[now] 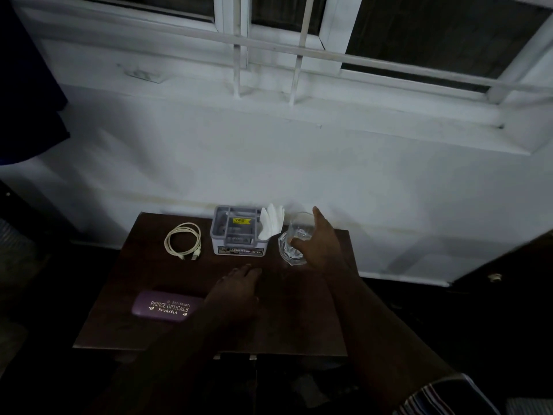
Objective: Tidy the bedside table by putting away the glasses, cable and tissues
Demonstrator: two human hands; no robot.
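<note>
Your two forearms reach in from the bottom edge, nearest the lens, over the dark wooden bedside table (299,324), which stands against a pale wall under a barred window (299,49). A striped sleeve (434,396) shows at your right elbow.

Your right hand (321,244) is at the table's far right corner, fingers curved round a clear drinking glass (294,244); the thumb lies across its near side and the index finger stretches up past the rim, so you are gripping the glass. Whether the glass stands on the wood or is tilted off it, you cannot tell in this dim light.

Your left hand (236,287) lies palm down near the middle of the table, fingers stretched forward and relaxed, holding nothing.

Just left of the glass, at the far edge, stands a grey compartmented organiser box (238,235) with a yellow label inside. White tissues (270,221) stick up out of its right-hand compartment.

A purple spectacle case (166,307) lies shut at the near left, just beside your left wrist, printed in white lettering. The glasses themselves are not visible.

A cream cable (183,241) sits coiled in a loop on the wood at the far left, near the box but apart from it, its plugs at the near side of the loop.
</note>
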